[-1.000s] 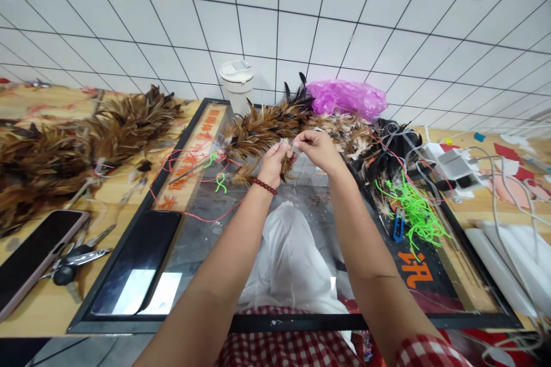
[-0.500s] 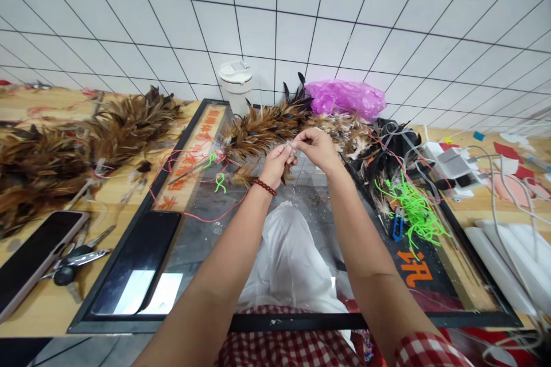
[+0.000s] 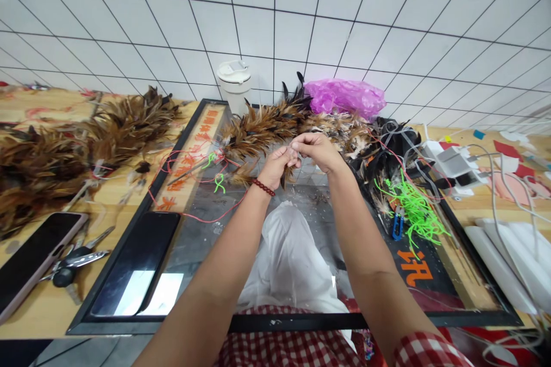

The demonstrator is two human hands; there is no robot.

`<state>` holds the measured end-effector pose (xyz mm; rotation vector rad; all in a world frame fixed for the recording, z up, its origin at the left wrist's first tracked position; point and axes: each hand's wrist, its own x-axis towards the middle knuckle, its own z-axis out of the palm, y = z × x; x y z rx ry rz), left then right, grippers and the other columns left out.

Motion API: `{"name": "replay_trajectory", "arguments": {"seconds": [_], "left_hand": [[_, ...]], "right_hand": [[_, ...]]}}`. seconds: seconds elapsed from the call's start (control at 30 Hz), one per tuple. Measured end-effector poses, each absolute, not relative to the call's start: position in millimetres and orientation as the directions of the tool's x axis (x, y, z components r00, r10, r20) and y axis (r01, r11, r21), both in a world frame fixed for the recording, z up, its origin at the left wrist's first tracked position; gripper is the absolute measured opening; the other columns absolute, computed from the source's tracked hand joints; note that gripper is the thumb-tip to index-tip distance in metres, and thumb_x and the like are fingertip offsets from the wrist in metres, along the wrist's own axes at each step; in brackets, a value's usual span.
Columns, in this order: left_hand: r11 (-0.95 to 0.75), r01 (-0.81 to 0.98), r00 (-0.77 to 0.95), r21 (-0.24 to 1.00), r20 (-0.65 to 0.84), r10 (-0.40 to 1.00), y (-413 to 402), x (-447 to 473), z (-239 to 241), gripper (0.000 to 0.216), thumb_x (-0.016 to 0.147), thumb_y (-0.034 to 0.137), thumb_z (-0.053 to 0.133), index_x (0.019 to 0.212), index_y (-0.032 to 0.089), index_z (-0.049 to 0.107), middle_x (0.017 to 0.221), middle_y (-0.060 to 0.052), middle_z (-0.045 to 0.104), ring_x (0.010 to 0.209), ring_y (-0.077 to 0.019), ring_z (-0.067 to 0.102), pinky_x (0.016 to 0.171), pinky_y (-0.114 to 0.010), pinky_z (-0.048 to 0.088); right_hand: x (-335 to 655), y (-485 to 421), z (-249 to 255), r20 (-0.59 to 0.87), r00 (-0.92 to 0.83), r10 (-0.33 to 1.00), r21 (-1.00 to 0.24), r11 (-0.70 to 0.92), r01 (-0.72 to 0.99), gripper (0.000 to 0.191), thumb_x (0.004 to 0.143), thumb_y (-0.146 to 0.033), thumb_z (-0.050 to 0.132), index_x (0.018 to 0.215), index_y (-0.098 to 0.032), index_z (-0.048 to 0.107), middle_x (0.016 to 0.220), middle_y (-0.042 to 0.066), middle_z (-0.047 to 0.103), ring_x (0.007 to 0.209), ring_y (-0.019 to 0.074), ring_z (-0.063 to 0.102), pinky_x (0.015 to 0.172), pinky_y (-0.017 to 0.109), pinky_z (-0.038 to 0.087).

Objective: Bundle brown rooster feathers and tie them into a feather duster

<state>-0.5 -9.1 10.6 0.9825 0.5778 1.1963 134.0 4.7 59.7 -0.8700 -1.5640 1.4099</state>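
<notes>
My left hand [image 3: 278,166], with a beaded bracelet [image 3: 263,187] at its wrist, is closed in a pinch over the glass-topped board. A brown feather [image 3: 287,176] pokes out below its fingers. My right hand [image 3: 316,150] is closed too, its fingertips meeting those of the left. Whatever lies between the fingertips is too small to make out. Just behind the hands runs a thick brown feather garland [image 3: 267,126]. Red cord [image 3: 215,219] and short green ties [image 3: 219,182] lie at its left end. Paler loose feathers [image 3: 340,126] are heaped behind my right hand.
A white lidded cup [image 3: 236,89] and a pink plastic bag [image 3: 344,97] stand at the wall. At right are green strings [image 3: 413,212], blue thread snips [image 3: 398,223] and chargers [image 3: 458,166]. Left are a black phone [image 3: 135,261], keys [image 3: 71,266] and more feather garlands [image 3: 129,132].
My right hand has sunk slightly and its fingers have closed in against the left fingertips. My left hand has barely shifted. The other things lie as before.
</notes>
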Motion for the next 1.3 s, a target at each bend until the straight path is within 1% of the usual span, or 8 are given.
{"name": "replay_trajectory", "arguments": {"seconds": [0.23,0.37,0.53,0.7,0.83,0.97,1.07,1.3], "left_hand": [[0.116,-0.472,0.306,0.874,0.039,0.951,-10,5,13,0.035,0.076,0.047,0.064,0.070,0.014,0.055,0.051,0.004,0.046,0.054,-0.0098,0.054,0.060,-0.023,0.044],[0.078,-0.479,0.251,0.874,0.052,0.967,-8,4,11,0.033,0.077,0.043,0.065,0.066,0.014,0.053,0.048,0.005,0.041,0.052,-0.0086,0.053,0.058,-0.021,0.043],[0.107,-0.564,0.172,0.819,-0.011,0.985,-7,1,12,0.030,0.079,0.040,0.063,0.067,0.016,0.050,0.055,0.004,0.045,0.057,-0.0084,0.055,0.059,-0.021,0.045],[0.112,-0.612,0.170,0.783,-0.008,0.985,-5,0,13,0.031,0.079,0.040,0.063,0.067,0.016,0.049,0.062,0.002,0.051,0.062,-0.0092,0.058,0.061,-0.022,0.048],[0.113,-0.628,0.161,0.770,-0.014,0.987,-5,-2,13,0.031,0.078,0.040,0.064,0.068,0.016,0.049,0.061,0.002,0.051,0.062,-0.0088,0.058,0.059,-0.021,0.048],[0.146,-0.634,0.180,0.759,-0.038,0.983,-5,-2,13,0.031,0.077,0.039,0.065,0.069,0.015,0.049,0.062,0.002,0.053,0.062,-0.0090,0.059,0.058,-0.020,0.048],[0.210,-0.611,0.237,0.763,-0.077,0.968,-6,-1,13,0.031,0.076,0.039,0.067,0.070,0.015,0.049,0.067,0.000,0.058,0.063,-0.0103,0.061,0.059,-0.022,0.050],[0.224,-0.658,0.200,0.719,-0.121,0.972,-4,-3,12,0.027,0.074,0.037,0.069,0.072,0.016,0.051,0.071,-0.001,0.063,0.066,-0.0122,0.063,0.066,-0.026,0.052]], "right_hand": [[128,8,55,0.076,-0.352,0.933,-0.994,0.099,0.048,0.024,0.074,-0.038,0.065,0.071,-0.017,0.053,0.049,-0.004,0.055,0.044,0.0130,0.057,0.042,0.023,0.044],[141,10,61,0.108,-0.262,0.959,-0.917,0.198,0.345,0.015,0.076,-0.030,0.060,0.074,-0.016,0.060,0.058,-0.001,0.061,0.053,0.0117,0.057,0.054,0.024,0.047],[176,9,67,-0.001,-0.088,0.996,-0.426,0.080,0.901,0.018,0.065,-0.014,0.064,0.080,-0.020,0.072,0.078,0.003,0.069,0.076,0.0163,0.062,0.071,0.025,0.045],[184,10,56,-0.156,0.059,0.986,-0.143,-0.081,0.986,0.021,0.064,-0.013,0.064,0.081,-0.023,0.073,0.090,0.008,0.071,0.086,0.0206,0.063,0.072,0.027,0.045],[178,14,53,-0.154,-0.119,0.981,-0.420,0.044,0.906,0.010,0.069,-0.017,0.060,0.074,-0.017,0.068,0.073,0.005,0.067,0.071,0.0146,0.060,0.066,0.023,0.044],[168,18,60,0.105,-0.141,0.984,-0.899,0.155,0.410,0.011,0.076,-0.027,0.057,0.076,-0.017,0.060,0.059,-0.002,0.057,0.055,0.0101,0.052,0.057,0.023,0.043],[158,17,64,0.198,-0.081,0.977,-0.953,0.211,0.218,0.015,0.072,-0.032,0.064,0.073,-0.017,0.059,0.061,-0.001,0.057,0.057,0.0115,0.052,0.059,0.026,0.045],[147,11,63,0.346,-0.324,0.881,-0.820,0.451,0.352,0.006,0.066,-0.026,0.073,0.068,-0.021,0.072,0.072,0.001,0.056,0.075,0.0149,0.052,0.074,0.030,0.044]]}}
